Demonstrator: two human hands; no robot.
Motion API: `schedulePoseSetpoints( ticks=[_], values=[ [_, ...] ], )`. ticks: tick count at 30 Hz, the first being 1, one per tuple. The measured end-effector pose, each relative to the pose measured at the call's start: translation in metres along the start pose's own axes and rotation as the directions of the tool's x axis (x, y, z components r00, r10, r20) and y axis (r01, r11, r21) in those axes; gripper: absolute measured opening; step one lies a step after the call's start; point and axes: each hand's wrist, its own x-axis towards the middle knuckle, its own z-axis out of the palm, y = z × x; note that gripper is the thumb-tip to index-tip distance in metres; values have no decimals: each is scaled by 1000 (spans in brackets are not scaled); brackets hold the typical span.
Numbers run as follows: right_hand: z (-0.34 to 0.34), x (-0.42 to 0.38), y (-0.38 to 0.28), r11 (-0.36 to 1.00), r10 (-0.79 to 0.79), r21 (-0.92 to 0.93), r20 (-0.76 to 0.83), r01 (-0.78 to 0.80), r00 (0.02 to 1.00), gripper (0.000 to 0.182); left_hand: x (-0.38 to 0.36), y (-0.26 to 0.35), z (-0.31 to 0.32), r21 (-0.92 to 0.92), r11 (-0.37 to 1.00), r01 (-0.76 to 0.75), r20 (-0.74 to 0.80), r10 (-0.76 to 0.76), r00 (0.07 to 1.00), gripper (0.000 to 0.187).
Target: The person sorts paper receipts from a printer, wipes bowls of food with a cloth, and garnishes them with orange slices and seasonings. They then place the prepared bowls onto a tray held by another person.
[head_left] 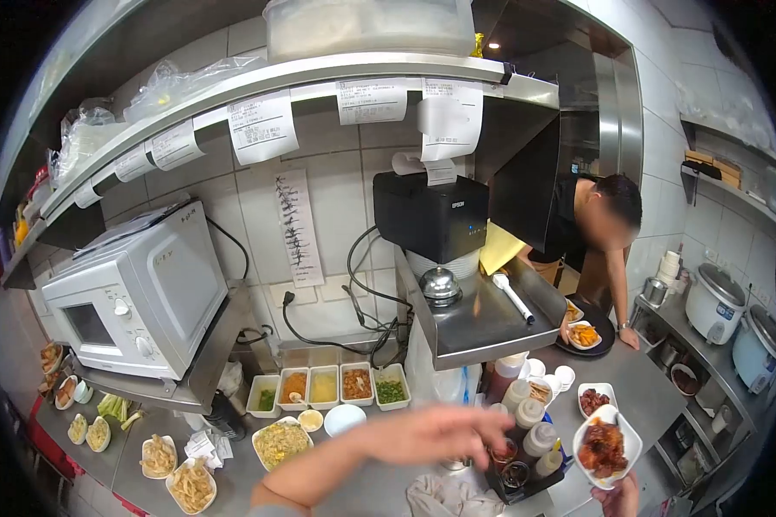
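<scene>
My left hand (435, 433) reaches across the counter from the lower left, its fingers stretched out and slightly blurred. Its fingertips overlap a group of squeeze bottles (541, 438) in this view. Low at the right, my right hand (619, 498) grips a white bowl (631, 435) from below. The bowl is tilted and carries dark, glazed pieces of meat (603, 449). Just behind it on the counter stands another white bowl with reddish-brown pieces (593, 401). A crumpled cloth (453, 497) lies below my left hand.
A person (599, 215) leans over a dark tray (610, 323) at the far right. Left of my arm are a bowl of fried rice (282, 443), fried-food bowls (191, 485) and topping containers (357, 384). A printer (431, 215) and microwave (138, 293) stand above the counter.
</scene>
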Motion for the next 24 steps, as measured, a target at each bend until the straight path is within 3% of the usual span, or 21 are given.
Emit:
schedulePoseSetpoints(
  ticks=[1,2,3,6,7,8,9,10,12,16,20,21,22,24],
  values=[
    [-3,5,1,1000,2,1,8,-2,1000,42,0,18,-11,95,990,-104,-148,118,982,42],
    [-7,11,5,997,-39,-65,-132,31,990,41,1,33,-22,204,960,-191,-280,244,929,40],
    [-13,19,11,989,-90,-136,-267,54,960,41,4,47,-34,264,943,-201,-379,293,878,36],
    [-99,76,81,984,-80,-177,-385,11,919,42,15,75,-71,395,886,-243,-583,446,679,31],
    [-125,96,101,909,-72,-396,-451,-128,890,43,20,82,-81,399,885,-240,-588,448,674,31],
    [-159,120,134,983,55,-134,-436,-126,898,45,25,89,-90,413,868,-276,-633,491,598,32],
    [-190,145,168,993,33,-91,-417,-78,908,45,30,96,-98,430,848,-309,-673,529,516,33],
    [-206,164,187,999,12,-44,-398,-32,917,44,35,102,-105,439,846,-304,-677,533,508,33],
    [-177,161,175,1000,7,-17,-372,-14,928,43,46,113,-117,540,790,-290,-684,613,395,32],
    [-158,180,174,996,59,76,-283,-39,957,40,61,135,-132,557,805,-206,-695,587,414,34],
    [-170,211,187,991,-53,-135,-247,20,967,39,74,146,-144,608,771,-191,-650,621,438,37],
    [-176,222,189,998,38,-45,-237,-50,971,38,77,145,-147,618,760,-202,-636,634,440,38],
    [-183,232,190,995,51,-73,-206,-67,977,38,77,142,-148,607,766,-211,-637,628,447,40],
    [-130,209,140,993,94,-39,-293,-111,951,37,80,128,-151,738,671,-79,-596,702,391,39]
  ],
)
